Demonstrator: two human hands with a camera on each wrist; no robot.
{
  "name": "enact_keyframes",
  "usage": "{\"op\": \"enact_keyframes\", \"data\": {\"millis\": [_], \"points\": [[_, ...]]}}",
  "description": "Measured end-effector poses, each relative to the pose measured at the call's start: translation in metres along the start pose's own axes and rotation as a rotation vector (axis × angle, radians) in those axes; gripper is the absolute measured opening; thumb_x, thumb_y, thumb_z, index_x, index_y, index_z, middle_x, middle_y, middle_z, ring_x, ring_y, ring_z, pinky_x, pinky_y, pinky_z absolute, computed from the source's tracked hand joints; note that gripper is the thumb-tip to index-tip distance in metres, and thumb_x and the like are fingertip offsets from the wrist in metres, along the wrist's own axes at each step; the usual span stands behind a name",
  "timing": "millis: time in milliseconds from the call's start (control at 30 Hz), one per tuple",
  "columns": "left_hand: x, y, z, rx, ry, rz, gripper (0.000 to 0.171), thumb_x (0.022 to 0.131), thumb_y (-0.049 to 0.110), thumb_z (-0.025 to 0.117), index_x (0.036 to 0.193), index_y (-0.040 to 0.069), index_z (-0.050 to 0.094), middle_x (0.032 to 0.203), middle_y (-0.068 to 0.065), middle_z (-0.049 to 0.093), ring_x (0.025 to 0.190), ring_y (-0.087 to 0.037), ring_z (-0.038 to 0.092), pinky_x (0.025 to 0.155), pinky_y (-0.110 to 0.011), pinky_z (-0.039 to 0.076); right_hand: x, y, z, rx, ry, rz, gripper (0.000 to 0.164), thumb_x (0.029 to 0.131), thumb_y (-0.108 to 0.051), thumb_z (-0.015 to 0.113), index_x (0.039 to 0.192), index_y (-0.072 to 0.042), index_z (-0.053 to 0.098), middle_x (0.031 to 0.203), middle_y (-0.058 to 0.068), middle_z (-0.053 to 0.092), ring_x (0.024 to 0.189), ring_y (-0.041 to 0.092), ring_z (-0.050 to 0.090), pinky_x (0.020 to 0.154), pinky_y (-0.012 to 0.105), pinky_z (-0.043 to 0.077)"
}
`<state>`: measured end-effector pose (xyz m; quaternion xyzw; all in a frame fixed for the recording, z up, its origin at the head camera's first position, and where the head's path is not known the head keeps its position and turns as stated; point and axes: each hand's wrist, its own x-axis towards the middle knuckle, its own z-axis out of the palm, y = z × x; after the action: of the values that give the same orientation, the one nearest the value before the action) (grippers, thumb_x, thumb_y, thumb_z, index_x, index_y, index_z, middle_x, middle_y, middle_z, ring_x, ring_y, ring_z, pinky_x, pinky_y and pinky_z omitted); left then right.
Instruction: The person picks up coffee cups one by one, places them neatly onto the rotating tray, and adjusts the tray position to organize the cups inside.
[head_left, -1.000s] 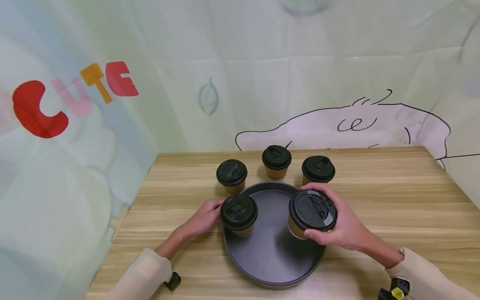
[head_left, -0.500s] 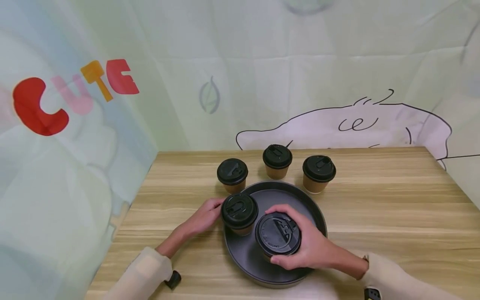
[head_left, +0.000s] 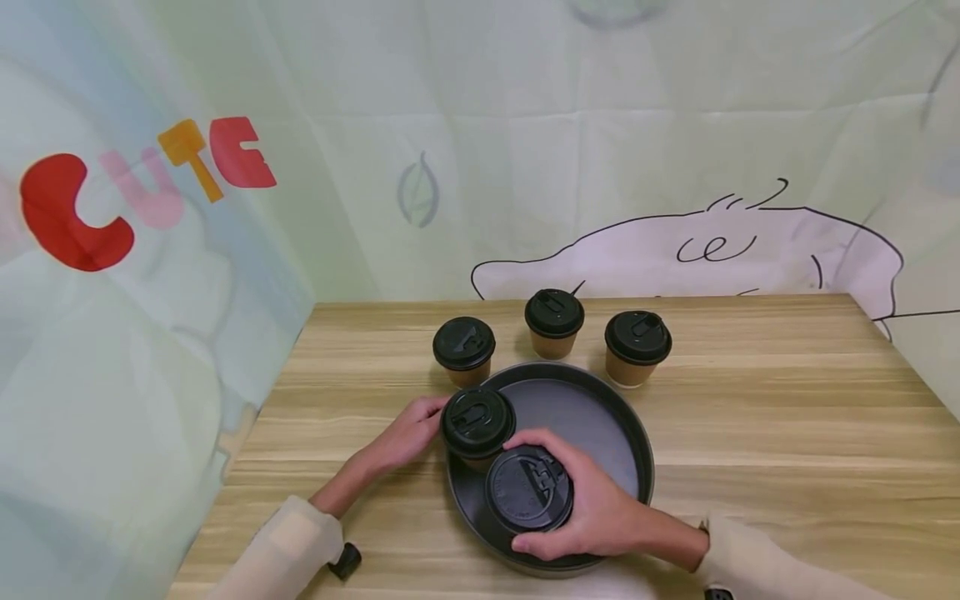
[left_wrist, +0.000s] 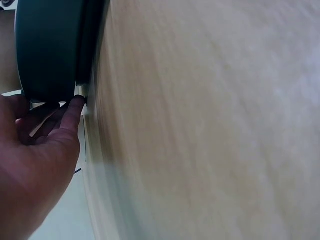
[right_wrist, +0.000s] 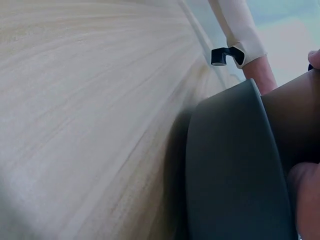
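My right hand (head_left: 588, 508) grips a brown paper cup with a black lid (head_left: 528, 492) from its right side, thumb in front and fingers round the back. This cup is upright over the front left of a round dark grey pan (head_left: 600, 417). Close behind it in the pan stands another black-lidded cup (head_left: 477, 425). My left hand (head_left: 412, 429) is at the pan's left side, with fingertips partly hidden behind that cup in the head view. In the left wrist view its fingers (left_wrist: 72, 115) touch the pan's outer wall (left_wrist: 47, 50).
Three more lidded cups stand on the wooden table (head_left: 765, 433) just behind the pan: a left one (head_left: 464, 346), a middle one (head_left: 553, 317) and a right one (head_left: 637, 342). A printed cloth backdrop (head_left: 360, 167) rises past the table's back and left edges.
My right hand has carried its cup left and toward me, from the pan's right side to the front left beside the other cup. My left hand has stayed in place.
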<state>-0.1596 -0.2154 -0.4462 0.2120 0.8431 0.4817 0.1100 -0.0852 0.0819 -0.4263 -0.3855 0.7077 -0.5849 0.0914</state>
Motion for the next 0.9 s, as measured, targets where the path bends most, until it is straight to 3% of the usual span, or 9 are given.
{"op": "enact_keyframes", "data": {"millis": [367,600,900], "points": [[0.001,-0.003,0.0,0.008,0.006,0.056,0.04,0.112,0.025,0.045,0.125,-0.002,0.071,0.116,-0.008,0.072,0.104,-0.015,0.06,0.093,-0.029,0.049,0.003,-0.001,0.009,0.035,-0.001,-0.026,0.081,0.078,-0.027,0.094,0.144,-0.018,0.048,0.13,-0.001,0.064,0.118,0.023,0.061,0.106,0.035,0.045],[0.001,0.001,0.0,-0.002,-0.004,0.003,0.036,0.112,0.017,0.044,0.128,-0.003,0.07,0.122,-0.012,0.071,0.112,-0.019,0.06,0.1,-0.032,0.048,0.004,-0.001,0.013,0.046,-0.006,-0.006,0.082,0.078,-0.027,0.094,0.144,-0.019,0.047,0.129,-0.003,0.066,0.117,0.022,0.062,0.105,0.034,0.045],[0.001,0.001,0.0,-0.001,-0.011,-0.008,0.035,0.111,0.013,0.043,0.128,-0.004,0.069,0.122,-0.013,0.07,0.111,-0.02,0.059,0.098,-0.03,0.047,0.006,-0.001,0.017,0.019,0.009,-0.018,0.082,0.077,-0.027,0.095,0.143,-0.018,0.048,0.127,-0.002,0.066,0.116,0.02,0.062,0.105,0.034,0.045]]}}
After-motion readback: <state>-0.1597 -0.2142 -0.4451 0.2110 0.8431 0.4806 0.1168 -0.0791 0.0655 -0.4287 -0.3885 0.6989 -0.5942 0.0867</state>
